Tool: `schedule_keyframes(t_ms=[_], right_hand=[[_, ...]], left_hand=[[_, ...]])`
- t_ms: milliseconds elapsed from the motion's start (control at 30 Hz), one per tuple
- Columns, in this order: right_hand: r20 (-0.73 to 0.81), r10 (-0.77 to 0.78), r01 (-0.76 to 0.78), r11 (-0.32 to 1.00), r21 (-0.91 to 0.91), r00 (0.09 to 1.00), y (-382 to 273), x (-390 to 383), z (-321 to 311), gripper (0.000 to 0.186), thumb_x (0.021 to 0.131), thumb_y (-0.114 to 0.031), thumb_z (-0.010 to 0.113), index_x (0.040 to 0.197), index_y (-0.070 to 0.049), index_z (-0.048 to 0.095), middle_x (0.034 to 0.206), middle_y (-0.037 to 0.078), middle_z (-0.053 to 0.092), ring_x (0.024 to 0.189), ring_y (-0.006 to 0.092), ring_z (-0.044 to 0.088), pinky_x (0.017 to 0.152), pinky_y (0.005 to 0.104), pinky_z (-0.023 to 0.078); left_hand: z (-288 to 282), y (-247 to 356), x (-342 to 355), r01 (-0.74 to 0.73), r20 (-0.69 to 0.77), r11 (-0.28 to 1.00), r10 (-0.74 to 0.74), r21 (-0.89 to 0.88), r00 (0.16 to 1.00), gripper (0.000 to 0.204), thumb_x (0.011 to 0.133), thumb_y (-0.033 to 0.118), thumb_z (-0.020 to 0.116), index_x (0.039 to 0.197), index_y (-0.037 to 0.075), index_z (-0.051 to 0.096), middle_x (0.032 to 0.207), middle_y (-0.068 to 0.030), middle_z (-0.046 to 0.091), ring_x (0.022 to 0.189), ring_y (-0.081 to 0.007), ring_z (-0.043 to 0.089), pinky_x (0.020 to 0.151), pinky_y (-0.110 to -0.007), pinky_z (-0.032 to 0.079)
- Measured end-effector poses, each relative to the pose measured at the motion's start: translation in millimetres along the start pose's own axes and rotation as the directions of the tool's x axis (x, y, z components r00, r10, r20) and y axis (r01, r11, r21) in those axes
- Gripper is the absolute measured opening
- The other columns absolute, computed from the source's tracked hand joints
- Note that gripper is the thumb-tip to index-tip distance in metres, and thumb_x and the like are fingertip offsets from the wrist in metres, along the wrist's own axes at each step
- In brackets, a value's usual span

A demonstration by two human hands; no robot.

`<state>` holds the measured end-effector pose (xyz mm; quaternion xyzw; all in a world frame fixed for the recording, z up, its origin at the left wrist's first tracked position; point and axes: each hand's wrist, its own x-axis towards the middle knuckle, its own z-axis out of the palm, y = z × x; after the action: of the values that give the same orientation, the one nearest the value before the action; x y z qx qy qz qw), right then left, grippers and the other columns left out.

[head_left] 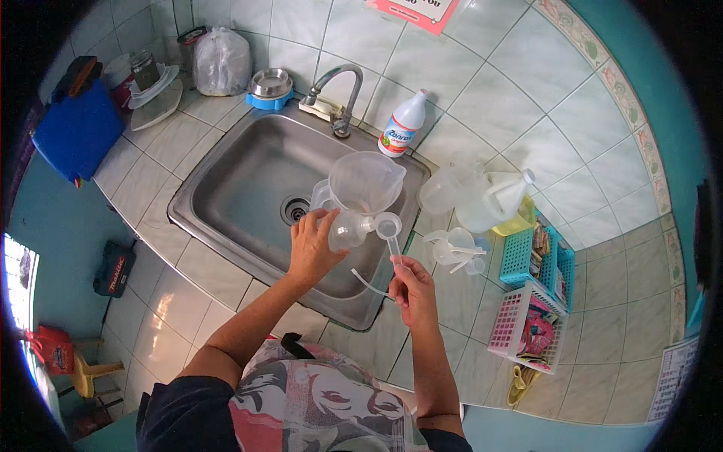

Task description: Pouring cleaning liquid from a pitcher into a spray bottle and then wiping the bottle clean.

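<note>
My left hand (312, 245) is closed round a small clear plastic bottle (346, 232), tilted so that its neck points right. At the bottle's mouth is the round bowl of a clear measuring scoop (388, 224); whether any liquid passes between them is too fine to tell. The scoop's handle is pinched in my right hand (413, 290). A thin curved white tube (369, 283) also sticks out leftward from my right hand. Just beyond the bottle, a large translucent pitcher (367, 179) with a spout stands in the steel sink (248, 169). Part of another clear container (322, 194) shows beside the pitcher.
A faucet (343, 94) and a white bleach bottle (403, 124) stand behind the sink. To the right are a translucent jug (497, 200), clear scoops (456, 248), and blue (520, 256) and white baskets (512, 324). A blue board (79, 132) hangs at left.
</note>
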<state>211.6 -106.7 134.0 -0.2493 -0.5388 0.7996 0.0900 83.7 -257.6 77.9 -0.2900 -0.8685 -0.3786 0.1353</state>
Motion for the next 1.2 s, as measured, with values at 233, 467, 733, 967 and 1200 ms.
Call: schedule_keyframes(t_ms=[233, 467, 733, 967, 1200], right_hand=[[-0.002, -0.001, 0.001, 0.995, -0.097, 1.0, -14, -1, -1, 0.023, 0.082, -0.02, 0.06, 0.099, -0.005, 0.058, 0.054, 0.001, 0.052, 0.041, 0.0054, 0.044, 0.035, 0.0168, 0.027], [-0.008, -0.056, 0.053, 0.977, -0.208, 0.998, -23, -2, -3, 0.023, 0.082, -0.019, 0.058, 0.1, -0.005, 0.058, 0.054, 0.002, 0.052, 0.04, 0.0047, 0.042, 0.037, 0.0169, 0.027], [0.009, -0.084, 0.082, 0.949, -0.305, 0.996, -31, -4, -1, 0.023, 0.082, -0.018, 0.058, 0.1, -0.004, 0.058, 0.054, 0.002, 0.051, 0.041, 0.005, 0.042, 0.037, 0.017, 0.026], [0.015, -0.118, 0.114, 0.912, -0.394, 0.993, -34, -1, -1, 0.023, 0.083, -0.018, 0.057, 0.102, -0.005, 0.057, 0.054, 0.002, 0.052, 0.04, 0.0051, 0.04, 0.038, 0.0177, 0.027], [0.021, -0.149, 0.141, 0.869, -0.474, 0.989, -37, -1, 3, 0.019, 0.083, -0.011, 0.056, 0.099, -0.002, 0.057, 0.054, 0.001, 0.052, 0.043, 0.0044, 0.043, 0.039, 0.0186, 0.03]], left_hand=[[4, 5, 3, 0.007, 0.008, 0.999, -0.007, -0.043, 1.0, 0.084, 0.049, 0.017, 0.081, 0.123, 0.012, 0.041, 0.113, -0.0105, 0.044, 0.107, -0.0276, 0.043, 0.088, -0.041, 0.032], [8, 13, 5, 0.006, 0.002, 0.996, -0.006, -0.094, 1.0, 0.084, 0.05, 0.017, 0.081, 0.123, 0.014, 0.041, 0.114, -0.0105, 0.043, 0.107, -0.0274, 0.043, 0.088, -0.041, 0.032], [10, 16, 6, 0.024, -0.021, 0.993, -0.027, -0.111, 0.999, 0.084, 0.049, 0.018, 0.081, 0.123, 0.014, 0.04, 0.113, -0.0106, 0.043, 0.106, -0.028, 0.043, 0.087, -0.041, 0.033], [12, 15, 7, 0.044, -0.001, 0.991, -0.045, -0.127, 0.999, 0.085, 0.05, 0.018, 0.081, 0.123, 0.013, 0.039, 0.113, -0.0114, 0.043, 0.107, -0.0284, 0.043, 0.087, -0.042, 0.032], [11, 16, 7, 0.037, 0.01, 0.991, -0.036, -0.126, 0.999, 0.086, 0.05, 0.018, 0.082, 0.123, 0.012, 0.039, 0.114, -0.0116, 0.042, 0.108, -0.0289, 0.042, 0.087, -0.043, 0.032]])
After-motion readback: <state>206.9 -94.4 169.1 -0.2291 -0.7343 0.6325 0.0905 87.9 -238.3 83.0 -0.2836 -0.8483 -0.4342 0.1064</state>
